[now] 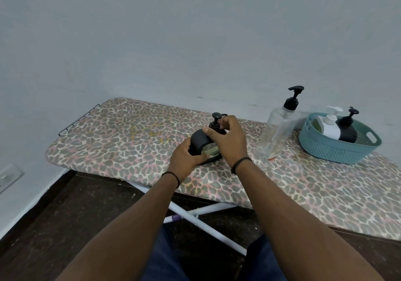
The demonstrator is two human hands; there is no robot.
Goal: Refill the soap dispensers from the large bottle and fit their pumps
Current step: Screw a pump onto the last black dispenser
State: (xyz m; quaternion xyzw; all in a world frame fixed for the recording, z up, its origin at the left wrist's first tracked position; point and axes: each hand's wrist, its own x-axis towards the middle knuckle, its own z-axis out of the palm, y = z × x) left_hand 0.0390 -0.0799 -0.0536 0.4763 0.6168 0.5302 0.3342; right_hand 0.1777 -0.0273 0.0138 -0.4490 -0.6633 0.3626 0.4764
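Hard to see: most of the small black soap dispenser bottle with a pale label [200, 145], covered by both hands. Label too blurry to read. Can't tell if the bottle sits on the board or is lifted a bit. Can't tell if the black pump top [216, 121] is screwed down all the way.

Held in the middle of the long ironing board with a spotted leopard-print cover [121, 133], near its front edge. Long way of the bottle tipped, bottom end toward the near left, pump end up and toward the far right. Nozzle pointing right, behind the fingers.

Left hand [184, 161] curled around the bottom part of the bottle, gripping it. Right hand [227, 140] curled over the top part by the neck, thumb pressed on the black side, fingers reaching up by the pump.

To the right, standing upright on the board, a tall clear plastic bottle with a black pump [280, 126], looking almost empty. Just beside it, further right, a round teal plastic basket with holes [334, 150]. Inside the basket, a white pump bottle [331, 126] and a black pump bottle [347, 132], leaning, lower parts hidden by the basket wall.
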